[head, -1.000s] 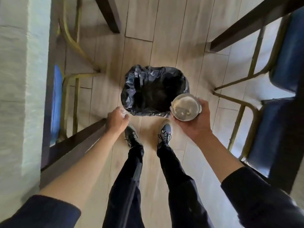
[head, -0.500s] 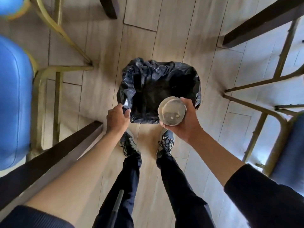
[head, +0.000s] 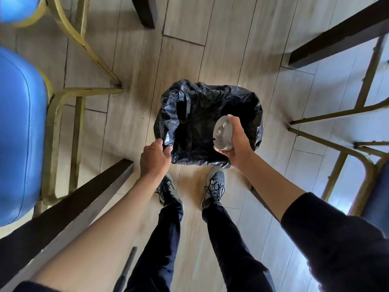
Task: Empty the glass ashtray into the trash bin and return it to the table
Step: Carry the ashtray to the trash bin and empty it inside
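Glass ashtray (head: 222, 133) gripped by right hand (head: 236, 144), tipped on edge, mouth turned left, held over open trash bin (head: 189, 127) near its right side. Black liner (head: 168, 123) pinched at near-left rim by left hand (head: 154, 159), fingers closed on plastic. Bin flanked by blue chair (head: 19, 131) at left; shoes (head: 214, 186) seen below bin on wood floor (head: 136, 102).

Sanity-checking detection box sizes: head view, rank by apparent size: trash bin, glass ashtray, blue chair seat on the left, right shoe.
1. Blue chair seat: largest, though cropped by the frame and nearer the camera.
2. Trash bin, with its black liner.
3. Right shoe.
4. Glass ashtray: tilted edge-on in the right hand, so it looks narrow; close to the shoe.
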A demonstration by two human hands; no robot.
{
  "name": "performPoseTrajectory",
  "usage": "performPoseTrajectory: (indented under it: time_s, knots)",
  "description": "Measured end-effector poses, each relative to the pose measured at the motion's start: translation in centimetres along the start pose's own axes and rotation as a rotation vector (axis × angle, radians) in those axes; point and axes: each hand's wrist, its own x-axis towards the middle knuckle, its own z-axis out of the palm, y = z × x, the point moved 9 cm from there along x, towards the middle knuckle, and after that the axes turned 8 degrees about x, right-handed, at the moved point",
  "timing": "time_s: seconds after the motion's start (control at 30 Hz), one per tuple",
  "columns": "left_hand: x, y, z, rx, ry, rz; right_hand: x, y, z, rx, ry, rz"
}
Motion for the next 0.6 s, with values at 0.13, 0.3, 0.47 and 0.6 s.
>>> performPoseTrajectory:
  time_s: [0.13, 0.3, 0.47, 0.6]
  knots:
    - [0.0, 0.1, 0.0, 0.012, 0.002, 0.006, 0.7, -0.2, 0.2, -0.164, 0.04, -0.083]
    - [0.0, 0.0, -0.1, 0.005, -0.014, -0.008, 0.9, -0.7, -0.5, -0.221, 0.138, -0.172]
    - [0.1, 0.1, -0.2, 0.0, -0.011, -0.01, 0.6, -1.6, -1.6, -0.282, 0.24, -0.237]
    - [0.1, 0.0, 0.0, -0.002, -0.012, -0.013, 0.4, -2.8, -1.8, -0.3, 0.246, -0.298]
